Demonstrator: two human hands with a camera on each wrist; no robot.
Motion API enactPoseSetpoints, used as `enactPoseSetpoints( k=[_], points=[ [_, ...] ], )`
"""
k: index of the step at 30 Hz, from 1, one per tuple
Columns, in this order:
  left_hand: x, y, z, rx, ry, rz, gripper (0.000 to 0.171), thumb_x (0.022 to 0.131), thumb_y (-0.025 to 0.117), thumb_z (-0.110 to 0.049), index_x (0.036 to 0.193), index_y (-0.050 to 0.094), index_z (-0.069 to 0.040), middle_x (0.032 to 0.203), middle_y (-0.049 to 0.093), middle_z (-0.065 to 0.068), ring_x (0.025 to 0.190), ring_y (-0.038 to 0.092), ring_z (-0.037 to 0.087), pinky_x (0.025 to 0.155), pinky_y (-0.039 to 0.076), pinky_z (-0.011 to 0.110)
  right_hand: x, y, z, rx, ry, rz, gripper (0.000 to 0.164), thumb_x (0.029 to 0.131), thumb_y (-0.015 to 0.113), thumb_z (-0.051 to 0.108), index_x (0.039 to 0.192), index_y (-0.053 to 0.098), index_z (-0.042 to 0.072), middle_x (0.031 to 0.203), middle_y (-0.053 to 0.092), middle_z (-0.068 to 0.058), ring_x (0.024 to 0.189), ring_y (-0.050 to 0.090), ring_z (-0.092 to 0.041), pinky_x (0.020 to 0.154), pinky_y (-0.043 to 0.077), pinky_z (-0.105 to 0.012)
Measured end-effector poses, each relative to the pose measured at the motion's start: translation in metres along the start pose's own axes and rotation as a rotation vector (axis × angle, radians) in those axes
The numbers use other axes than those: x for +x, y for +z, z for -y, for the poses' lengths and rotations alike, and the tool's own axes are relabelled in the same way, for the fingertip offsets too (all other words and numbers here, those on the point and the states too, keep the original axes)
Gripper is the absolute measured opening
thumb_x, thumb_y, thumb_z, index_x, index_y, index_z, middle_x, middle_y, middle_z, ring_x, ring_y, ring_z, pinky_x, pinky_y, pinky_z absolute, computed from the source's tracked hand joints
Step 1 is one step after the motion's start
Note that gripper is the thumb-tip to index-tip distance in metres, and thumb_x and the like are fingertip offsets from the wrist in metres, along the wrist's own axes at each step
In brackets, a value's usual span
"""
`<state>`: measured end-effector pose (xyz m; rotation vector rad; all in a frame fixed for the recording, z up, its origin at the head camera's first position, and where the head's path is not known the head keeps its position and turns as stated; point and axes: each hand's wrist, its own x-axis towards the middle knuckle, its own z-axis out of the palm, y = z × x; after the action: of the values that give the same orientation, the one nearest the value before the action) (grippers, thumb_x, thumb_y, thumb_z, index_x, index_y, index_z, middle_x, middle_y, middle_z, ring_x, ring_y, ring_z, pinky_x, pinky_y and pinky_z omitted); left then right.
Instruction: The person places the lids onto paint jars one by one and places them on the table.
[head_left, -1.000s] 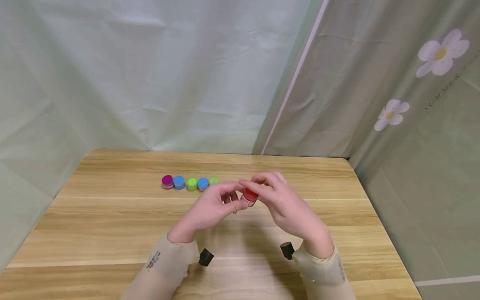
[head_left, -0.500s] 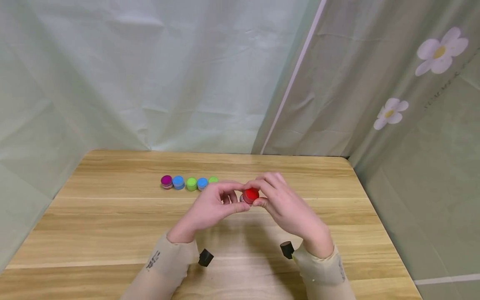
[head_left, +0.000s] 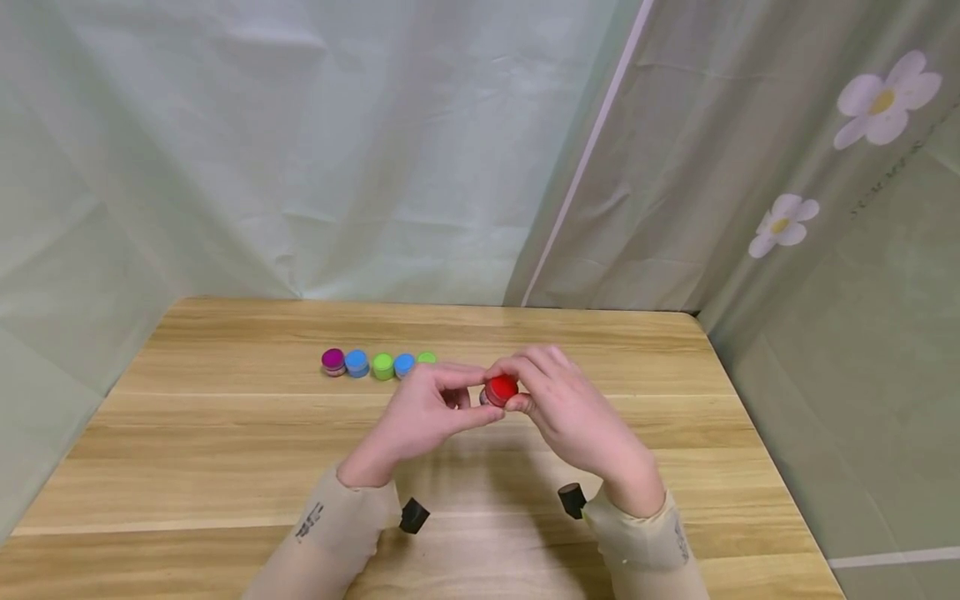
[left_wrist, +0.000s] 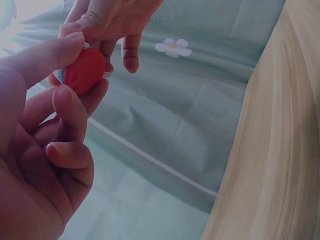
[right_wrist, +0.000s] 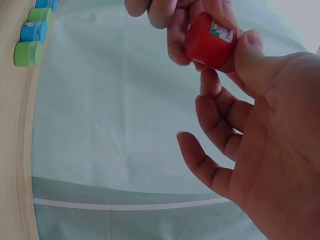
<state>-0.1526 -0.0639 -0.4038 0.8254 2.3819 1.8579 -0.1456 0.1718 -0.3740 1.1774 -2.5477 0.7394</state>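
Observation:
Above the middle of the table, both hands hold one small red tub (head_left: 501, 390) with a red lid. My left hand (head_left: 427, 412) pinches its body between thumb and forefinger; the left wrist view shows the tub's smooth red bottom (left_wrist: 86, 72). From the other side my right hand (head_left: 566, 412) grips the lid end with thumb and forefinger, its other fingers loosely bent in the right wrist view. A printed label (right_wrist: 221, 32) shows on the tub's side there. The tub leans, its lid facing up toward the head camera.
Behind the left hand stands a row of similar tubs: purple (head_left: 333, 362), blue (head_left: 357, 363), green (head_left: 383, 367), another blue tub (head_left: 404, 365) and a green one (head_left: 427, 357) partly hidden by the hand. A curtain (head_left: 405, 167) hangs behind the wooden table (head_left: 225, 467).
My right thumb has come down onto the near side of the lid, where the fingers were above it before. The red lid shows more fully now. The left hand stays nearly in place.

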Motion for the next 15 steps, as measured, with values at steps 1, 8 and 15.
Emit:
enactPoseSetpoints(
  k=[1, 8, 15],
  points=[
    [-0.0001, 0.0000, -0.0002, -0.001, 0.000, -0.002, 0.036, 0.086, 0.092, -0.013, 0.121, 0.084, -0.014, 0.102, 0.079, -0.006, 0.063, 0.058, 0.019, 0.054, 0.044, 0.025, 0.0002, 0.0003, 0.0003, -0.002, 0.001, -0.003, 0.039, 0.104, 0.058, 0.039, 0.135, 0.064, 0.015, 0.122, 0.062, 0.004, 0.120, 0.055, -0.021, 0.106, 0.045, -0.042],
    [-0.0004, -0.0007, -0.0003, 0.028, -0.089, -0.024, 0.035, 0.087, 0.092, -0.019, 0.121, 0.081, -0.014, 0.073, 0.066, 0.002, 0.063, 0.057, 0.020, 0.050, 0.041, 0.025, 0.0018, 0.0032, 0.0013, 0.015, 0.030, -0.006, 0.036, 0.106, 0.066, 0.025, 0.141, 0.063, 0.018, 0.125, 0.064, 0.004, 0.122, 0.056, -0.021, 0.106, 0.047, -0.043],
    [0.0011, -0.0007, 0.0018, 0.053, -0.092, 0.019, 0.039, 0.090, 0.090, -0.021, 0.126, 0.078, -0.016, 0.090, 0.070, -0.003, 0.072, 0.062, 0.020, 0.055, 0.045, 0.026, -0.0012, 0.0020, 0.0015, 0.047, 0.098, 0.032, 0.052, 0.108, 0.063, 0.035, 0.157, 0.053, 0.024, 0.135, 0.064, 0.004, 0.131, 0.055, -0.021, 0.109, 0.048, -0.046]
  ],
)
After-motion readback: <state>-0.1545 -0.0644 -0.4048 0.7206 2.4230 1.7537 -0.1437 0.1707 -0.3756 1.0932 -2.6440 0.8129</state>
